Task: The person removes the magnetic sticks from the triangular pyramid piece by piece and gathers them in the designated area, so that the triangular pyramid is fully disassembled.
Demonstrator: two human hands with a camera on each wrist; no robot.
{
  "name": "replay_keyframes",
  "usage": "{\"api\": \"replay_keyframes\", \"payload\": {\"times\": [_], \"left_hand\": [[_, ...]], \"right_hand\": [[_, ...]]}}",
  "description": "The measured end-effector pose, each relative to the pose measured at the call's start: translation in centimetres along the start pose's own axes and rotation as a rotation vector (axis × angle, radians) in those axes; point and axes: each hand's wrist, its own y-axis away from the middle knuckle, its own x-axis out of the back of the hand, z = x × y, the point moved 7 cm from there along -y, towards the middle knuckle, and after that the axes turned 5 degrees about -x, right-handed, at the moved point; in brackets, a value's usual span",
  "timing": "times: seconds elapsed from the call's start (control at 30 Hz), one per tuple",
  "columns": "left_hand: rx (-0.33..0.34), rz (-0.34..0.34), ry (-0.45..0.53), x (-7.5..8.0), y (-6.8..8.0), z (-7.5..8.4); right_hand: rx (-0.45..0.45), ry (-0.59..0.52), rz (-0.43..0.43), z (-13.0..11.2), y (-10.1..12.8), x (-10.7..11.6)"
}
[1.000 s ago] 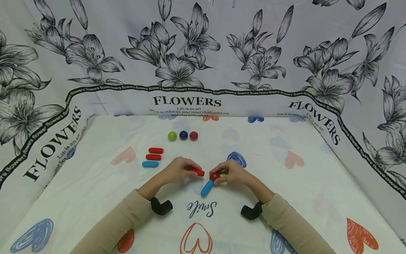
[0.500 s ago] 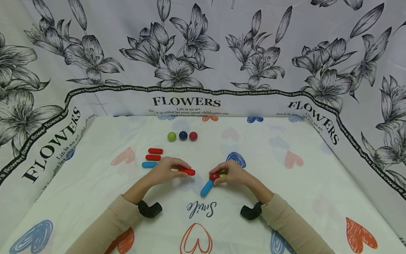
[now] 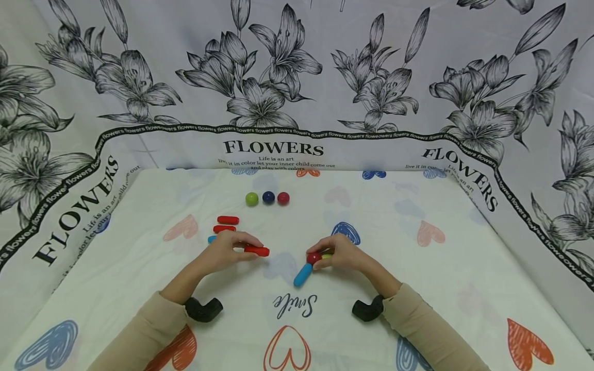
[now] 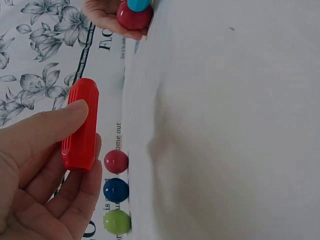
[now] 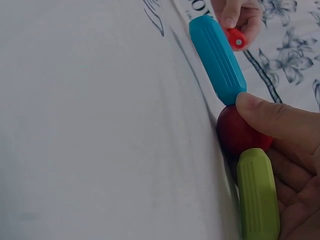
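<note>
My left hand (image 3: 226,251) pinches a red stick (image 3: 257,251) between thumb and fingers, just right of the sticks lying on the cloth; the red stick (image 4: 80,125) shows ribbed in the left wrist view. My right hand (image 3: 337,253) grips a red ball (image 3: 314,257) with a blue stick (image 3: 302,275) and a green stick (image 3: 327,256) joined to it. In the right wrist view the thumb lies over the red ball (image 5: 239,134), the blue stick (image 5: 217,57) points away and the green stick (image 5: 258,194) lies along the fingers.
Two red sticks (image 3: 228,220) and a partly hidden blue stick (image 3: 211,239) lie left of the left hand. A green ball (image 3: 251,199), a dark blue ball (image 3: 268,197) and a red ball (image 3: 283,198) sit in a row farther back. Flower-printed cloth walls surround the table.
My left hand has carried the red stick leftward, away from the ball assembly and toward the loose sticks. The right hand has kept still with its assembly.
</note>
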Motion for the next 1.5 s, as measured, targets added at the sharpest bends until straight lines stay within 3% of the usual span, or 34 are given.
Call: {"api": "replay_keyframes", "payload": {"times": [0.23, 0.47, 0.77, 1.2, 1.5], "left_hand": [[-0.038, 0.053, -0.075, 1.4, 0.8, -0.3], [0.021, 0.072, -0.068, 2.7, 2.0, -1.6], [0.036, 0.093, -0.111, 4.0, 3.3, -2.9], [0.085, 0.080, -0.150, 4.9, 4.4, -4.9], [0.150, 0.100, -0.189, 5.4, 4.5, -5.3]], "right_hand": [[-0.025, -0.017, -0.003, 0.2, -0.1, 0.1], [0.006, -0.004, -0.005, 0.0, 0.0, 0.0], [0.004, -0.007, -0.001, 0.0, -0.1, 0.0], [0.003, -0.011, -0.004, -0.2, 0.1, -0.1], [-0.003, -0.018, -0.004, -0.2, 0.1, 0.0]]}}
